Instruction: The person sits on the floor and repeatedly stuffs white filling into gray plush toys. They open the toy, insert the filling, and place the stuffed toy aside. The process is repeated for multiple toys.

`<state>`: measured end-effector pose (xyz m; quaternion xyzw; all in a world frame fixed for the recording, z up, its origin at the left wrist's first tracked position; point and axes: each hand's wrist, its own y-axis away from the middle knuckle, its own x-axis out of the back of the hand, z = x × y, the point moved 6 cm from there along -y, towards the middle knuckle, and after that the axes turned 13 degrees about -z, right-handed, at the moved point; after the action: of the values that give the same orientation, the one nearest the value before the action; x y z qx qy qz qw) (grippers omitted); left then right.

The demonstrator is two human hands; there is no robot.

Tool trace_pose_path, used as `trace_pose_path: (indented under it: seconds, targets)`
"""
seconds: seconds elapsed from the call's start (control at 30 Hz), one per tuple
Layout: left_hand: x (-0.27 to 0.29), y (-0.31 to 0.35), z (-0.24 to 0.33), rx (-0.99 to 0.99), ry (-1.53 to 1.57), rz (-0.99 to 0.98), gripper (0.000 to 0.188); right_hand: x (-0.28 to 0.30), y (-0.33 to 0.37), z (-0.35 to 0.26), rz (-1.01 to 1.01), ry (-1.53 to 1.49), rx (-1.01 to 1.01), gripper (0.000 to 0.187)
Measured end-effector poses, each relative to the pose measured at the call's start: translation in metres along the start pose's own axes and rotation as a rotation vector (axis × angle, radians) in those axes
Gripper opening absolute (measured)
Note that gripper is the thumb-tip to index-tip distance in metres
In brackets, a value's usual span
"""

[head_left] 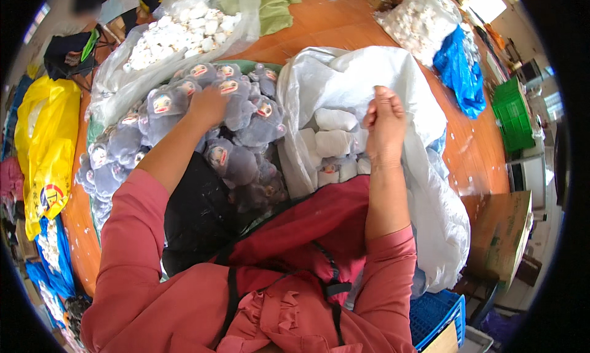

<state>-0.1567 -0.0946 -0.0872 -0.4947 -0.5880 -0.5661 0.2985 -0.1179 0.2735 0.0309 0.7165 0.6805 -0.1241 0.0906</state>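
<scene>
Touches a heap of grey plush dolls (161, 123) with the left hand (208, 107). Holds the right hand (386, 126) with curled fingers over an open white sack (344, 65) of white-wrapped bundles (335, 142). Wears coral sleeves (136, 221). Has a yellow bag (50, 122) far left and a green crate (511, 116) far right.

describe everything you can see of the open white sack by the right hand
The white sack looks like soft, creased plastic. It sits open, its mouth spread wide, right of the grey toys. White bundles lie inside. Red cloth hides part of its near side; the right hand shows over it, contact unclear.
</scene>
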Motion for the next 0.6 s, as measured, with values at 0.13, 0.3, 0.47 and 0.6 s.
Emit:
trace_pose_path:
  seconds: [0.13,0.3,0.47,0.6]
  targets:
    - [-0.023,0.005,-0.011,-0.013,0.090,-0.300,0.028,0.080,0.021,0.004,0.197,-0.035,0.149,0.014]
    - [-0.015,0.002,-0.011,-0.022,0.097,-0.110,0.031,0.248,0.130,0.124,0.632,0.114,-0.062,0.013]
    - [-0.005,0.012,-0.005,0.022,0.024,-0.078,0.033,0.338,0.257,0.234,0.886,0.062,-0.242,0.014]
    - [0.024,0.019,0.020,-0.004,0.010,0.064,0.039,0.357,0.296,0.273,1.115,0.523,-0.414,0.037]
